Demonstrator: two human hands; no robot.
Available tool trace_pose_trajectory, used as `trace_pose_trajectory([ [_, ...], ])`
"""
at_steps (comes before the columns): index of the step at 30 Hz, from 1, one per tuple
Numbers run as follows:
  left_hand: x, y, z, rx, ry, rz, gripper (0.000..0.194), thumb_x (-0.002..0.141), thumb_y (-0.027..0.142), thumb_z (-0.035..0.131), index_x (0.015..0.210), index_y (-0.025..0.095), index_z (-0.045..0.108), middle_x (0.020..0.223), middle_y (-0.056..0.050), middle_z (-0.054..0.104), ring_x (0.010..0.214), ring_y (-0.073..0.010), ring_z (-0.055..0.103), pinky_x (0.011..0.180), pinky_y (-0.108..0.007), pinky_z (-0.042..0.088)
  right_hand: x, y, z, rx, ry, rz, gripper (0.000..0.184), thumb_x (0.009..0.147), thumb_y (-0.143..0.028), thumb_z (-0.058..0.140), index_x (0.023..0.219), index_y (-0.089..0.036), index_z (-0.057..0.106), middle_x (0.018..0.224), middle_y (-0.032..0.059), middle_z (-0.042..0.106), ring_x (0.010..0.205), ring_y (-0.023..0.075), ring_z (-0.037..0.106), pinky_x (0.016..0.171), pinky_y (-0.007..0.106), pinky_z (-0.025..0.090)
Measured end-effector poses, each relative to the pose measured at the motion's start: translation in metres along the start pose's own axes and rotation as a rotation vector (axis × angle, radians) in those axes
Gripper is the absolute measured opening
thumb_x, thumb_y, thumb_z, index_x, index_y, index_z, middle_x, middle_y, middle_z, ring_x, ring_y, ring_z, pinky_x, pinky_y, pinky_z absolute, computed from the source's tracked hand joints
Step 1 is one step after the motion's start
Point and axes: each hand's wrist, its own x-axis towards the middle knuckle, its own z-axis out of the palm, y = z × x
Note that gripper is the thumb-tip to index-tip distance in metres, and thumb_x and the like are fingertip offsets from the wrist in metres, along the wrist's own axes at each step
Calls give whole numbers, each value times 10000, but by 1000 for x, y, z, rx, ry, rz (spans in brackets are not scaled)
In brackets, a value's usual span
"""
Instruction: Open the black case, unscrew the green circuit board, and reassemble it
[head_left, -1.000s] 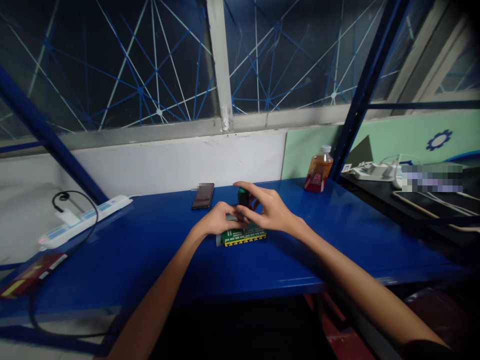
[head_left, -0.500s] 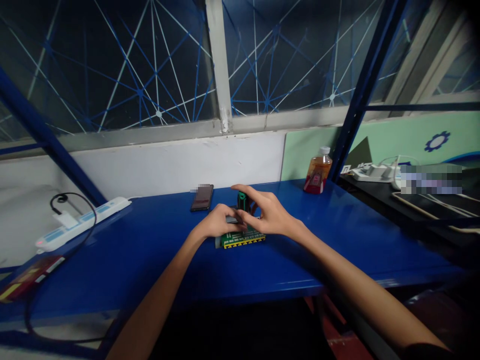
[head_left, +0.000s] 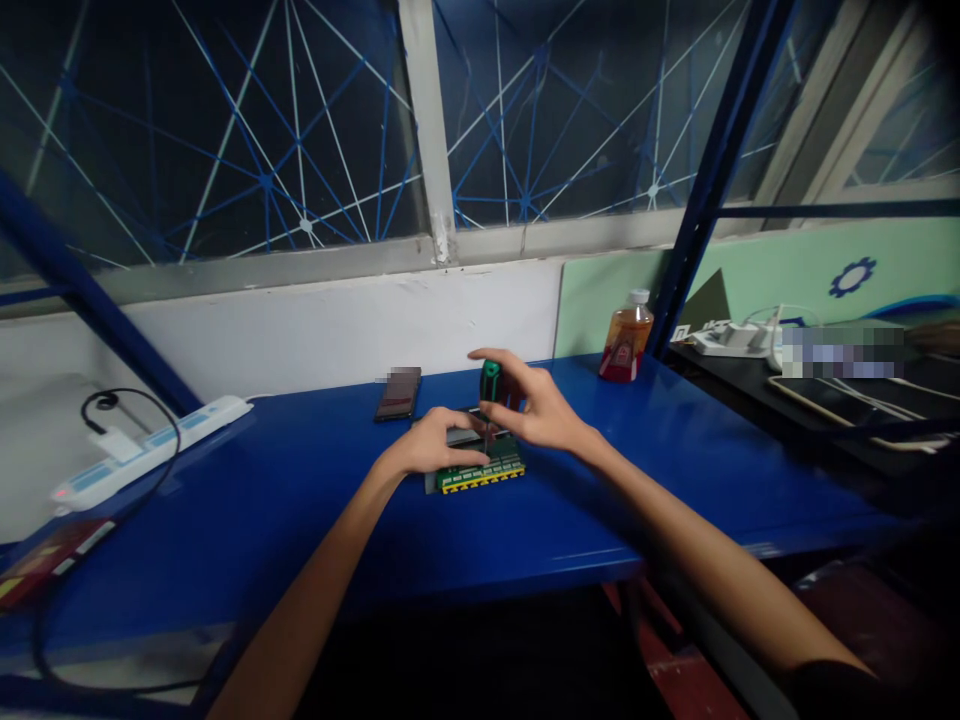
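Note:
A screwdriver (head_left: 490, 380) with a green and black handle stands upright in my right hand (head_left: 541, 408), fingers and thumb closed around the handle. Its thin shaft points down at a green circuit board (head_left: 508, 464), whose front edge is yellow. My left hand (head_left: 429, 442) grips the board from the left, thumb along its front and fingers over its back part. The left fingertips lie close beside the shaft; whether they touch it I cannot tell. A grey piece under the board shows at its left side. The screwdriver's tip is hard to make out.
The blue table (head_left: 570, 520) carries a phone (head_left: 399, 393) behind my hands and a drink bottle (head_left: 627, 336) at the back right. Leftward lie a power strip (head_left: 154, 450) with a black cable and a red box (head_left: 52, 560). A black table (head_left: 840, 400) with cables stands right.
The whole view has shifted slightly. My right hand has turned and lifted a little, so more of the screwdriver's handle and shaft shows. The left hand stays on the board.

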Motion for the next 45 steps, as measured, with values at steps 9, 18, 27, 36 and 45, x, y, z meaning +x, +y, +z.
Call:
trace_pose_trajectory([
  [9,1,-4,-2,245,-50,-20,549,713,517,704,1173,221,650,1087,-105,638,914,-246,602,774,-355,475,1,50,-45,-337,206,178,523,672,-233,556,1194,-198,546,567,-60,443,514,124,422,542,268,345],
  [18,-3,-9,-8,256,-36,-25,453,711,478,705,1049,177,709,883,-93,680,757,-196,615,672,-291,461,-1,57,-42,-303,105,209,509,673,-242,559,1180,-199,537,599,-44,497,527,124,434,554,265,338],
  [27,-4,-8,-11,239,-49,-69,365,719,456,694,942,173,755,827,-88,702,697,-178,619,628,-279,445,-1,54,-35,-362,43,184,513,694,-269,530,1201,-189,522,630,-26,521,545,130,434,566,273,329],
  [36,-4,-8,-10,255,-45,-63,356,731,445,679,926,156,755,819,-103,694,688,-181,610,625,-291,435,-1,52,-35,-402,32,173,521,695,-269,521,1208,-179,524,652,-6,552,564,141,463,581,283,340],
  [45,0,-8,-1,201,91,-6,325,759,434,675,934,169,743,870,-93,692,742,-185,624,711,-310,470,-1,42,-43,-203,167,203,520,687,-235,560,1205,-211,524,649,-30,537,565,135,510,580,290,418],
])
